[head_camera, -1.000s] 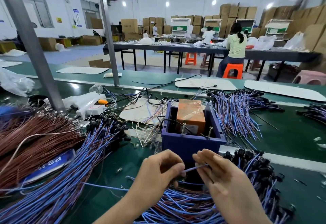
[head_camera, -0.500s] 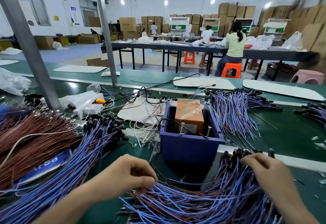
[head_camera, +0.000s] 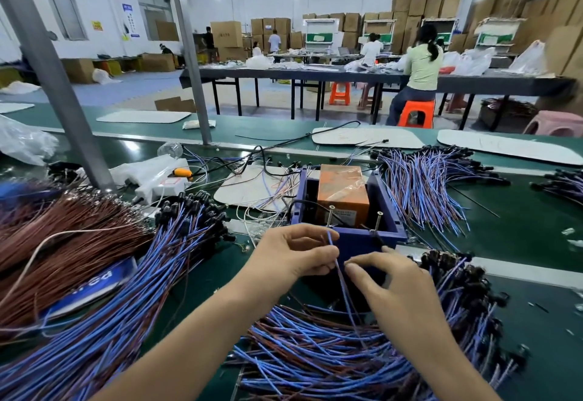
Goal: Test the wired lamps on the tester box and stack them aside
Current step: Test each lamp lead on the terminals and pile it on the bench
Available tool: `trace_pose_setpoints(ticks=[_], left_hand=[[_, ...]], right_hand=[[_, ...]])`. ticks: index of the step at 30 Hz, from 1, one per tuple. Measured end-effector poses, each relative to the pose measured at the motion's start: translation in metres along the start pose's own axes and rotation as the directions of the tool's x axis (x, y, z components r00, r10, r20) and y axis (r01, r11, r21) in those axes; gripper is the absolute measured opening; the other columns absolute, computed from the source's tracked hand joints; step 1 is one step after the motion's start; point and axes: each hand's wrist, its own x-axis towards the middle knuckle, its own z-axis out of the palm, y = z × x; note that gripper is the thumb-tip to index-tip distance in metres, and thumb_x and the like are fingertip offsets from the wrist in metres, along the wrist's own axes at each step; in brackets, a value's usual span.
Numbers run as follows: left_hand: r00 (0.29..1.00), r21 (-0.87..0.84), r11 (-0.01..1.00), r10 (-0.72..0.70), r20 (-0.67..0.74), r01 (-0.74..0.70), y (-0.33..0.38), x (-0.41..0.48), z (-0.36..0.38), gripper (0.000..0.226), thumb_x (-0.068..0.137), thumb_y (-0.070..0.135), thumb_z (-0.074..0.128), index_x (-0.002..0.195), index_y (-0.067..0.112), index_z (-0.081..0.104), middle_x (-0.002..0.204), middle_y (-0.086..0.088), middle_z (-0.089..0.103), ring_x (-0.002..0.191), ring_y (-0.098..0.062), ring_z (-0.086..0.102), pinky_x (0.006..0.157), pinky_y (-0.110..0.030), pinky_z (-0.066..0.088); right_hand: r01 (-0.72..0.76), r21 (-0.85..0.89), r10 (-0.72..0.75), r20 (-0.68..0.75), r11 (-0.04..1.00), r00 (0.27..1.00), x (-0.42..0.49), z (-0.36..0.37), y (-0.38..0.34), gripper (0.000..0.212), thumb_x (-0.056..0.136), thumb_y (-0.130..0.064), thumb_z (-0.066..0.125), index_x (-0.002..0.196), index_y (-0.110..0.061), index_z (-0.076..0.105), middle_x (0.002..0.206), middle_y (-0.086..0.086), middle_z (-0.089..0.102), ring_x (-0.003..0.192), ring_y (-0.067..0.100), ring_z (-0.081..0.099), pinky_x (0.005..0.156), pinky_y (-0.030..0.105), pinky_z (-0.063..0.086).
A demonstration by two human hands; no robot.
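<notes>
Wired lamp: blue lead ran near upright in view, upper end aimed at tester box front wall, lower end trailing into loose wire pile. Left hand pinched lead near top. Right hand fingertips met lead just below; grip unclear.

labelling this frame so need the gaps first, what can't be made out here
Head view only:
- Lamp end of the blue wire held by the left hand: lost in the wire pile.
- Whether the right hand pinches that wire: its own fingers hide the contact.
- Print on the orange block in the tester box: too small.
</notes>
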Motion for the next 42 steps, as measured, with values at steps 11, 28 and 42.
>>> trace_pose_setpoints(ticks=[11, 28, 42], left_hand=[[0.99, 0.012, 0.998, 0.066, -0.124, -0.065, -0.012, 0.004, 0.012, 0.006, 0.075, 0.004, 0.075, 0.079, 0.008, 0.074, 0.092, -0.006, 0.074, 0.085, -0.016, 0.07, 0.08, -0.026, 0.057], [0.948, 0.064, 0.994, -0.061, -0.311, 0.085, -0.025, 0.036, 0.006, 0.003, 0.084, 0.002, 0.069, 0.082, 0.0, 0.07, 0.069, -0.011, 0.067, 0.054, -0.011, 0.064, 0.053, -0.018, 0.051], [0.95, 0.059, 0.997, -0.037, -0.31, 0.058, -0.027, 0.034, 0.004, 0.004, 0.084, 0.002, 0.068, 0.08, 0.004, 0.07, 0.073, -0.011, 0.069, 0.055, -0.009, 0.065, 0.056, -0.019, 0.054]], right_hand=[[-0.196, 0.508, 0.15, 0.131, 0.839, 0.98, 0.002, 0.007, -0.001, 0.01, 0.087, -0.018, 0.067, 0.078, -0.018, 0.072, 0.066, -0.004, 0.071, 0.056, 0.0, 0.059, 0.05, 0.009, 0.041], [-0.292, 0.674, 0.439, -0.055, 0.679, 0.897, 0.024, 0.012, 0.036, 0.013, 0.093, -0.015, 0.061, 0.083, -0.009, 0.065, 0.046, -0.007, 0.053, 0.038, 0.004, 0.039, 0.039, 0.018, 0.033], [-0.202, 0.674, 0.423, -0.18, 0.711, 0.888, 0.025, 0.015, 0.038, 0.013, 0.092, -0.015, 0.062, 0.081, -0.011, 0.065, 0.046, -0.008, 0.054, 0.045, 0.0, 0.049, 0.059, 0.023, 0.043]])
